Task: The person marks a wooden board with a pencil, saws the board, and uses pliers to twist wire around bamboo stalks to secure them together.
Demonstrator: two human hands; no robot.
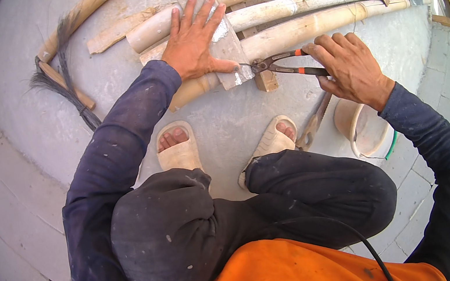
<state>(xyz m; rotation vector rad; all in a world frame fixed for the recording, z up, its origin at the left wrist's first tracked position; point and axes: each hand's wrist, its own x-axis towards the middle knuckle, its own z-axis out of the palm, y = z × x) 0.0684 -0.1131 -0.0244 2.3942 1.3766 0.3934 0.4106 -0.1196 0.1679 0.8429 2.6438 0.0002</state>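
My left hand (195,42) lies flat with fingers spread on a short grey-white board (228,46). The board crosses several bamboo poles (290,30) near their left ends. In my right hand (351,64) are the orange-and-black handles of a pair of end-cutting pincers (283,64), the fingers wrapped round them. The jaws meet the near end of the board, beside my left thumb, where a bit of dark wire shows. Whether the jaws are closed on the wire I cannot tell.
A bundle of dark wires (68,86) lies to the left beside a curved bamboo pole (81,13). A handsaw (313,123) and a pale bucket (355,126) stand near my right foot. A wooden batten (266,80) passes under the poles.
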